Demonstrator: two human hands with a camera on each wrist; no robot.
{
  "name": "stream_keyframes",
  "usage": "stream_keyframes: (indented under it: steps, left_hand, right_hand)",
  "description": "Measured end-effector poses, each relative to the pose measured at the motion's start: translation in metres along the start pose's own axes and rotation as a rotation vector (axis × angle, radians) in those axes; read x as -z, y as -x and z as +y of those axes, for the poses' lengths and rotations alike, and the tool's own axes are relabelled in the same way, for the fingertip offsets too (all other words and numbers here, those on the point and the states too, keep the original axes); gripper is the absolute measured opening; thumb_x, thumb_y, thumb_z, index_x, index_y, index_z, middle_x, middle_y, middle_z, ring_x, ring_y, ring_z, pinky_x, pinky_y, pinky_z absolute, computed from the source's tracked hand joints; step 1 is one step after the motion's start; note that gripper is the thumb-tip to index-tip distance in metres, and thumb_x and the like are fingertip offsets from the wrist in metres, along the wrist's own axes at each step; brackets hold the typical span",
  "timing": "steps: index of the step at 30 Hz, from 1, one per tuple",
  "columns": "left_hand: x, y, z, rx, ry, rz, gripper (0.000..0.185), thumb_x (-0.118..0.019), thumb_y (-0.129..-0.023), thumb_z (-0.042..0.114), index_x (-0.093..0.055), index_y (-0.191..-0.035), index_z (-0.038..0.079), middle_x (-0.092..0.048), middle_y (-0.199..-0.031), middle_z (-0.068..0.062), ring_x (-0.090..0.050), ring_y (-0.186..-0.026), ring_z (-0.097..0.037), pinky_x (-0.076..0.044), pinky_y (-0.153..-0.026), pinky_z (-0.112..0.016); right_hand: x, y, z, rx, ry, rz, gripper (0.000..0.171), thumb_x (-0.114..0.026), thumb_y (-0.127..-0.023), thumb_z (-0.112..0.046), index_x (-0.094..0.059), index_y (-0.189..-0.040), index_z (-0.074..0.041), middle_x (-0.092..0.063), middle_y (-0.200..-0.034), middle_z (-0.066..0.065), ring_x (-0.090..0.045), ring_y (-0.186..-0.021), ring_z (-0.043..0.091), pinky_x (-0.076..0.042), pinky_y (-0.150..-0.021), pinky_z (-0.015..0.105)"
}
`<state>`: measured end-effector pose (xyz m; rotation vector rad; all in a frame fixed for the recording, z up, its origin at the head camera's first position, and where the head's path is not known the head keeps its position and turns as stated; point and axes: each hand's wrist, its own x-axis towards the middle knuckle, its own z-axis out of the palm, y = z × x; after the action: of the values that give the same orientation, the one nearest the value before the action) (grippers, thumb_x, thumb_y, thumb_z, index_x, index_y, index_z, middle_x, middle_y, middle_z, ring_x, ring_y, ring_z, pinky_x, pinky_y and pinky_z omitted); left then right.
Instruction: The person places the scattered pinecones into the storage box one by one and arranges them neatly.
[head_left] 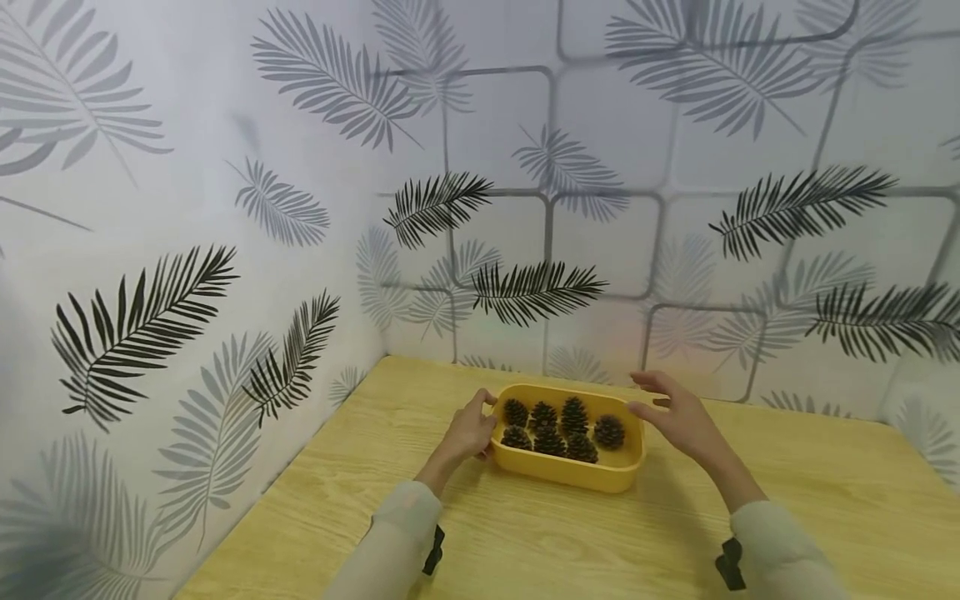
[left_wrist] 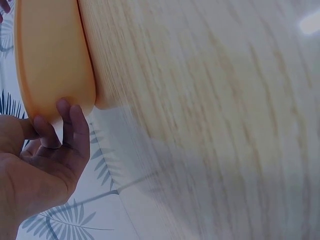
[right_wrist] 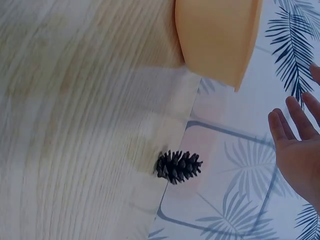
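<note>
A yellow tray (head_left: pixel 570 477) sits on the wooden table near the back wall, with several dark pine cones (head_left: pixel 573 414) inside it. My left hand (head_left: pixel 471 432) grips the tray's left end, thumb over the rim; in the left wrist view its fingers (left_wrist: pixel 67 127) curl against the tray's wall (left_wrist: pixel 50 55). My right hand (head_left: pixel 675 417) hovers at the tray's right end with fingers straight. In the right wrist view this hand (right_wrist: pixel 300 140) is apart from the tray (right_wrist: pixel 215 35). One loose pine cone (right_wrist: pixel 177 166) lies on the table by the wall.
The light wooden table (head_left: pixel 525 542) stands in a corner, with leaf-patterned walls (head_left: pixel 225 292) along its left and back edges. Bare tabletop stretches in front of the tray and to its right.
</note>
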<state>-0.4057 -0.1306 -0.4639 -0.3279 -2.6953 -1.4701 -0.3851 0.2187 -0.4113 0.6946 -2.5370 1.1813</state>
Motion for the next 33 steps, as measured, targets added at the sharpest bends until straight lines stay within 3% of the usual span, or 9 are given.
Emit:
stream_keyframes:
  steps: [7, 14, 33]
  left_hand:
    - [0.002, 0.005, 0.003, -0.010, 0.004, -0.004, 0.031, -0.048, -0.110, 0.007, -0.047, -0.140, 0.002, -0.067, -0.073, -0.009, -0.070, -0.054, -0.028, -0.059, -0.049, -0.036]
    - [0.003, 0.006, 0.005, -0.013, 0.002, -0.009, 0.031, -0.048, -0.110, 0.005, -0.046, -0.140, 0.000, -0.066, -0.074, -0.008, -0.071, -0.058, -0.034, -0.060, -0.051, -0.039]
    - [0.002, 0.005, 0.002, -0.017, -0.011, -0.010, 0.029, -0.047, -0.110, 0.007, -0.047, -0.139, 0.002, -0.065, -0.069, -0.008, -0.069, -0.053, -0.028, -0.058, -0.048, -0.037]
  right_hand:
    - [0.017, 0.002, 0.004, -0.016, 0.037, 0.027, 0.053, -0.065, -0.105, -0.024, -0.049, -0.149, 0.001, -0.047, -0.151, 0.030, -0.043, -0.138, 0.052, -0.038, -0.111, 0.066]
    - [0.032, 0.006, 0.009, -0.011, 0.046, 0.034, 0.057, -0.064, -0.106, -0.025, -0.045, -0.152, 0.002, -0.044, -0.154, 0.030, -0.039, -0.140, 0.053, -0.035, -0.112, 0.067]
    - [0.067, 0.018, 0.031, -0.142, 0.065, 0.055, 0.073, -0.059, -0.107, -0.039, -0.029, -0.161, 0.001, -0.033, -0.158, 0.036, -0.030, -0.143, 0.059, -0.031, -0.112, 0.071]
